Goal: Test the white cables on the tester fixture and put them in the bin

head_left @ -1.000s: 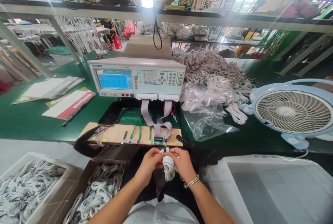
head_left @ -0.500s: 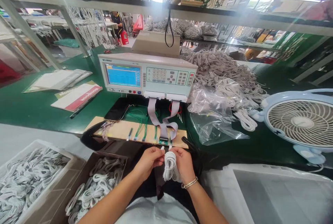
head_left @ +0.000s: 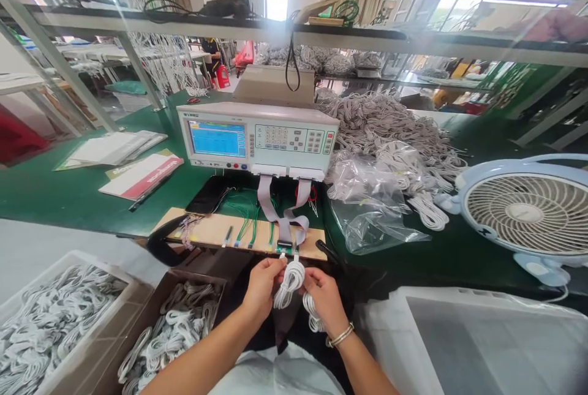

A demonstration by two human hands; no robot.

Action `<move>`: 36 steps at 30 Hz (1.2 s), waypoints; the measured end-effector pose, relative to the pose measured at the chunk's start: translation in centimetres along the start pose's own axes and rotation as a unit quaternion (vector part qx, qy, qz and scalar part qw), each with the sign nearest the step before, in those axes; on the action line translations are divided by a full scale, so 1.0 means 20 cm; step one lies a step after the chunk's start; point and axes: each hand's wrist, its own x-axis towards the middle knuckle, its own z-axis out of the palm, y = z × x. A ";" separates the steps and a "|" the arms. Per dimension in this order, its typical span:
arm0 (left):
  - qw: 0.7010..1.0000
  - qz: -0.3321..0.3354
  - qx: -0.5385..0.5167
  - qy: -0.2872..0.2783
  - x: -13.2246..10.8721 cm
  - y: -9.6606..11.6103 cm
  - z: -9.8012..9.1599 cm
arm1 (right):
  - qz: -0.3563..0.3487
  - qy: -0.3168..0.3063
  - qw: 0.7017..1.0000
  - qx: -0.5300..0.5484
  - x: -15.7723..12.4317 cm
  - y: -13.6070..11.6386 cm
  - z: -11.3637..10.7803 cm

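Note:
Between my hands a coiled white cable (head_left: 290, 280) hangs at the front edge of a wooden board (head_left: 202, 228). My left hand (head_left: 261, 289) pinches the cable near a white plug (head_left: 282, 255), which is at a small green circuit board (head_left: 279, 250). A second white plug (head_left: 296, 257) stands beside it at the board's edge. On the right, my right hand (head_left: 325, 298) has its fingers closed on another coiled white cable (head_left: 313, 316), which hangs below the palm. The fingertips of both hands are partly hidden by the coils.
A tester with a blue screen (head_left: 217, 139) stands behind the board, joined by grey ribbon cables (head_left: 266, 196). Right are a cable pile (head_left: 390, 119), a plastic bag (head_left: 376, 223) and a fan (head_left: 528, 211). Crates of coiled cables (head_left: 138, 294) stand left; a pale bin (head_left: 404, 327) stands right.
The left plug has moved up to the circuit board. One coil now hangs more to the left, and another shows apart from it under my right hand. The camera view has shifted slightly.

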 end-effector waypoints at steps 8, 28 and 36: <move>0.999 0.041 -0.010 0.000 0.05 -0.05 -0.02 | 0.022 -0.014 0.998 0.059 0.04 0.01 0.05; 0.997 -0.013 0.025 -0.072 0.09 0.08 0.03 | 0.072 -0.084 0.992 0.067 0.19 -0.01 0.05; 0.978 0.082 0.156 -0.113 -0.12 0.01 -0.04 | 0.069 -0.053 0.996 0.027 0.01 0.03 0.13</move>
